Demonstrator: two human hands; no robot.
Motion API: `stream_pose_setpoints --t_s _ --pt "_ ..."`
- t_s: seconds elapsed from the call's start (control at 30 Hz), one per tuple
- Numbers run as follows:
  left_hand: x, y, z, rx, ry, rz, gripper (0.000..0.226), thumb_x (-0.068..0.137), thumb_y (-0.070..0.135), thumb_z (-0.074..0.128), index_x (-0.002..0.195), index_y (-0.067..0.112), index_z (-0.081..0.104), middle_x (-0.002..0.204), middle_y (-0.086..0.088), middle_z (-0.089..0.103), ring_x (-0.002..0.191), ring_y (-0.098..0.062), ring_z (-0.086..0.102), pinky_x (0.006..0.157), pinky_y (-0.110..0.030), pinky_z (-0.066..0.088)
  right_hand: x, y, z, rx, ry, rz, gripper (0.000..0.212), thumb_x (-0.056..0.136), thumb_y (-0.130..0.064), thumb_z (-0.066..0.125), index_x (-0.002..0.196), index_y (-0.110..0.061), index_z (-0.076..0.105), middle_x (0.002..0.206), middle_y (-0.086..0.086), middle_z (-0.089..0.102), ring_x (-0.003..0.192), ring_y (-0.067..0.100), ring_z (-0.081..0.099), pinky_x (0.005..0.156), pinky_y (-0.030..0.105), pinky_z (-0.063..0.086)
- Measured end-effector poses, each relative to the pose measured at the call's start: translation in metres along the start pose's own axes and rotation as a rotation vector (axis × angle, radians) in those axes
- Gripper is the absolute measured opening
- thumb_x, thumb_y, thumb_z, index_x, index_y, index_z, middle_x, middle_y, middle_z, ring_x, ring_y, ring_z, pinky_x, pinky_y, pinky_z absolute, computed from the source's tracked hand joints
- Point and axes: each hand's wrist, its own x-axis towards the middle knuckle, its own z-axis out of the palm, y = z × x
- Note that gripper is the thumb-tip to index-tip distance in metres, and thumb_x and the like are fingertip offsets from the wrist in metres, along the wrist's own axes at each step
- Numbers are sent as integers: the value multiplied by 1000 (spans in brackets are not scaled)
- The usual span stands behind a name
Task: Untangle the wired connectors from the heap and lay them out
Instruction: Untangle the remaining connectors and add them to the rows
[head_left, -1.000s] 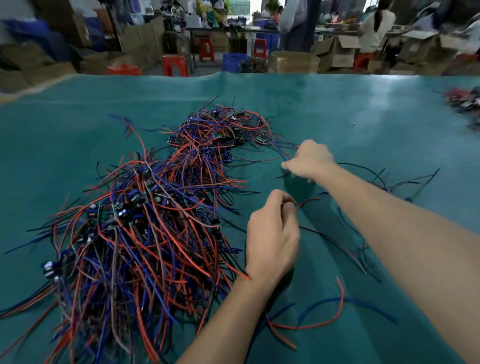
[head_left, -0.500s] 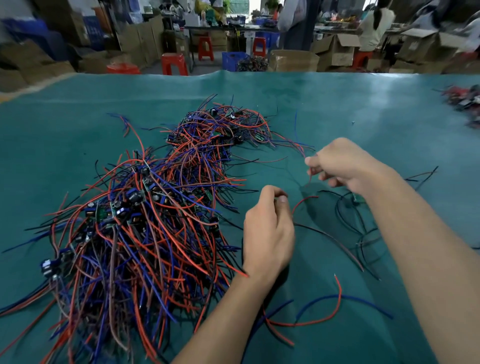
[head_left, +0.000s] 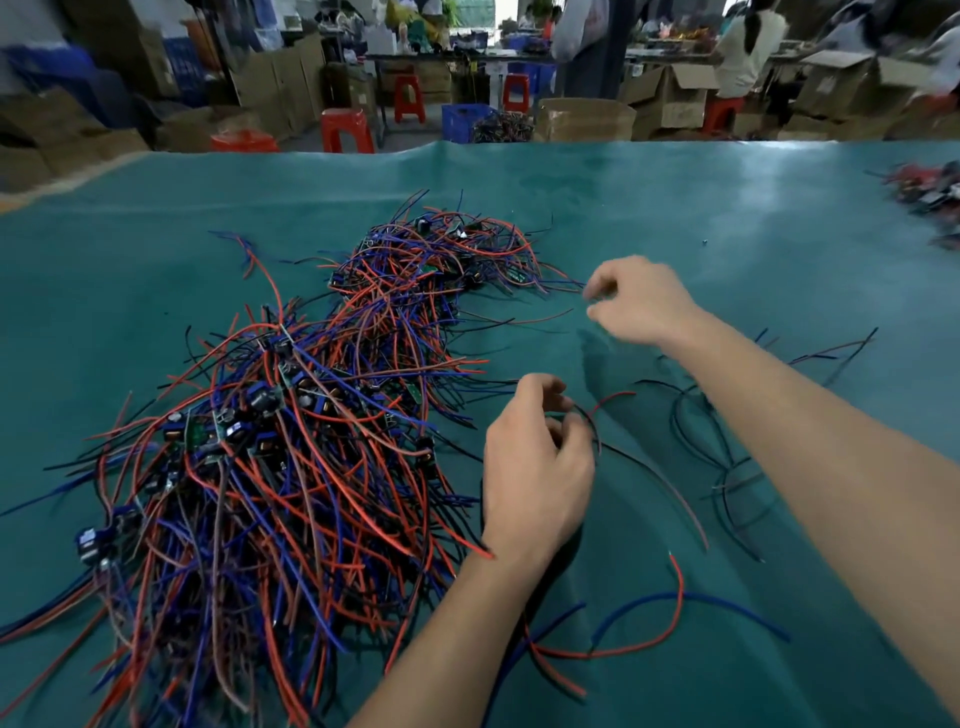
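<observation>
From my screen the big heap (head_left: 291, 441) of red, blue and black wires with their small circuit boards lay on the green table cover (head_left: 701, 208), filling the left and middle of the view. My left hand (head_left: 535, 467) sat just beside the heap's right edge, fingers curled round a thin dark wire (head_left: 649, 467) that ran off to the right across the cover. I judged that grip was there to anchor one end while the other hand worked the far end free. My right hand (head_left: 636, 304) was raised farther out, near the tail of the heap's far lobe, thumb and fingers drawn together as if pinching something fine; it was blurred, so I could not tell whether it actually held a wire. The two hands were apart, with bare cover between them. To the right lay a few loose black wires (head_left: 727, 467), and nearer me a red wire (head_left: 670, 623) crossing a blue wire (head_left: 675, 597), well clear of the heap, which I took for pieces already set out. Most of the heap was not yet sorted
</observation>
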Motion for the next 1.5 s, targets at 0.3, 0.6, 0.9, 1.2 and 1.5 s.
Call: stream_pose_setpoints --t_s 0.3,0.6,0.9,1.2,1.5 --pt "1 -2 1 30 -3 -3 25 86 8 55 108 18 59 97 6 69 83 -15 63 84 -36 51 43 20 29 -25 31 83 34 88 -7 60 110 -24 79 121 13 73 114 34 65 100 37 53" --pt "1 -5 2 -3 21 2 11 95 19 55 104 19 61 89 0 71 80 -19 65 80 -39 51 -64 6 -5 755 242 204 9 63 -14 70 67 -9 77 70 15 74 54 14 63 45 24 45" --pt "-1 -4 1 -59 11 -40 30 103 41 45 92 17 60 77 -1 70 74 -22 66 73 -42 53 -139 2 6 969 -154 -27 16 68 -4 59 61 -8 73 58 12 62 47 16 51 43 22 34" --pt "1 0 0 -27 -25 -84 5 85 12 64 87 16 65 74 2 72 67 -12 67 69 -31 54 -138 14 16 757 -161 -82 11 65 -19 56 65 -9 60 45 1 54 38 17 40 44 20 32" --pt "-3 3 0 88 -120 67 21 68 29 58 78 17 73 58 3 62 55 -10 53 62 -27 47 -121 28 35 599 244 173 21 81 -40 78 97 -30 70 70 -7 72 67 8 65 76 31 52"
